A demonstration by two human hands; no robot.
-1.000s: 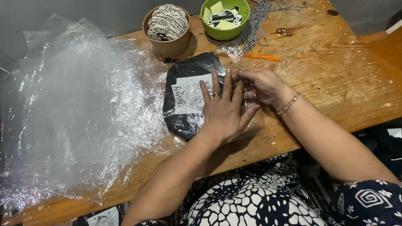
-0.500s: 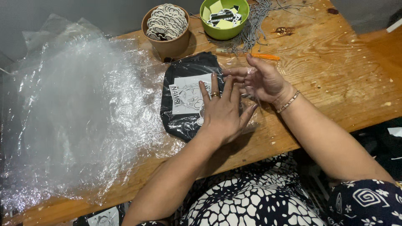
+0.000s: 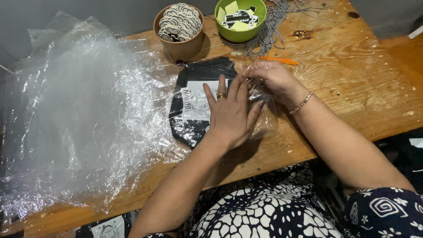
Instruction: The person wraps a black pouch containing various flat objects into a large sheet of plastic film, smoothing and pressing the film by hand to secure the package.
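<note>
Since the earlier frame the right hand (image 3: 274, 80) has drawn back from the open tabletop toward the left one, its fingers now curled and pinching the clear wrap at the edge of the black packet (image 3: 194, 105). The left hand (image 3: 231, 112) lies flat with fingers spread, pressing the packet's right side down (a ring shows on one finger). The packet, black with a white label, sits in its clear sleeve near the middle of the wooden table (image 3: 352, 79), just below a brown cup of round patches (image 3: 179, 27) and a green bowl of tags (image 3: 240, 18). A heap of clear plastic bags (image 3: 70, 114) covers the table's left half. Grey cords (image 3: 273, 31) and an orange pen (image 3: 277, 60) lie beyond the hands. The table's grain is knotty and stained; a dark wall rises behind it.
</note>
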